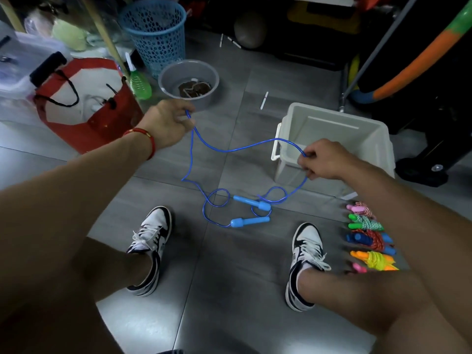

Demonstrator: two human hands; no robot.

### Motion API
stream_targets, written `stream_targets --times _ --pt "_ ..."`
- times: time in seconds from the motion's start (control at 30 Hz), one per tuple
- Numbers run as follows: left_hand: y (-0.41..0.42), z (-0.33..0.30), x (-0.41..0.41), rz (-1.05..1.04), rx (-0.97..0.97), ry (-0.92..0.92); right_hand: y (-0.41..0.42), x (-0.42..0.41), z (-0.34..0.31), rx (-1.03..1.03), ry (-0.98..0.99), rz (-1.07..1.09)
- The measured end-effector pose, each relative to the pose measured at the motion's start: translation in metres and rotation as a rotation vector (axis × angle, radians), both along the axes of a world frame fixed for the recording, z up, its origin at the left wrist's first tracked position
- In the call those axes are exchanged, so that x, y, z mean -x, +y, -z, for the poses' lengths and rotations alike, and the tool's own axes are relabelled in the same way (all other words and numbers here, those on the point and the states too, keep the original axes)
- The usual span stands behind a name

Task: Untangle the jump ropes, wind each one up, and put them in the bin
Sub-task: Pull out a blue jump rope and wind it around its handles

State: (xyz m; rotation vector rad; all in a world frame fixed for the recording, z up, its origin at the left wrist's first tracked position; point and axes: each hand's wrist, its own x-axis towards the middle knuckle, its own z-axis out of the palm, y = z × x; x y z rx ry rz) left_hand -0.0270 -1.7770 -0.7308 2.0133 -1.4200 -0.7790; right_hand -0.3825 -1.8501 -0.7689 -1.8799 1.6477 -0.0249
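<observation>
Evidently both hands, left hand (167, 123) at ten o'clock and right hand (324, 160) at three, pinched the blue jump rope (229, 150); its floor loops wanted shaking loose before winding.

Floor: large grey tiles (237, 264), glossy, bright glare patch seen near bottom. Dim lighting overall. Clutter is stacked along far side: blue mesh basket (155, 31), grey basin (189, 83), red bag (86, 106), clear lidded box (15, 62), dark equipment at right
</observation>
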Motion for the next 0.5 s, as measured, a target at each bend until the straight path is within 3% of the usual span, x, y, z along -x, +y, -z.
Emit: stream_targets --times 0.07,0.2,0.3,0.4,0.5 --pt "-0.004 0.005 0.001 0.033 -0.041 0.081 -0.009 -0.009 0.006 -0.061 -0.127 0.027" --pt "-0.027 0.014 -0.006 -0.084 -0.114 0.250 -0.031 -0.048 0.028 0.007 -0.463 0.146" --pt "-0.041 0.035 -0.011 -0.194 -0.118 0.391 -0.029 -0.078 0.047 0.019 -0.683 0.076" --pt "-0.043 0.074 -0.007 -0.234 -0.198 0.441 -0.014 -0.084 0.103 0.063 -0.507 0.025" --pt "-0.028 0.123 0.013 -0.190 -0.376 0.344 0.012 -0.071 0.182 -0.130 -0.013 -0.229"
